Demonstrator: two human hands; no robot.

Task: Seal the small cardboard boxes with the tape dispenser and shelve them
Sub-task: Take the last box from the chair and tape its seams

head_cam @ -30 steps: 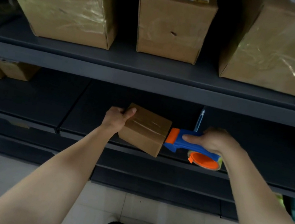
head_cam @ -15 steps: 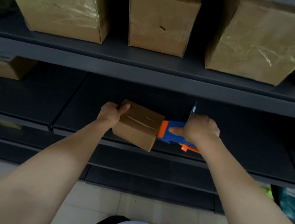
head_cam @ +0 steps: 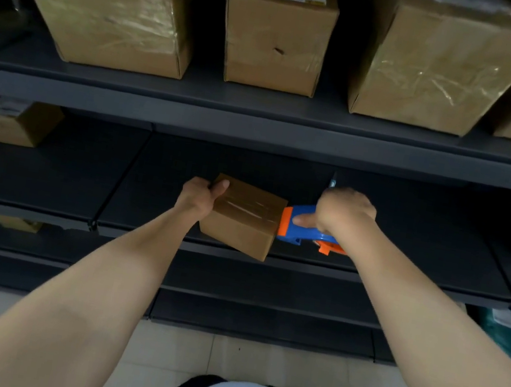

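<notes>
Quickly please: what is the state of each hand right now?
Left hand: closed, gripping the small brown cardboard box by its left side.
Right hand: closed around the blue and orange plastic tape dispenser, at the box's right edge.

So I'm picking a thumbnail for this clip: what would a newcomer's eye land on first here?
The bright blue-and-orange tape dispenser, gripped by the right hand, stands out at the centre against the dark middle shelf. Its orange end meets the right edge of the small cardboard box, which the left hand holds by its left side. Above, large taped boxes line the upper shelf.
</notes>
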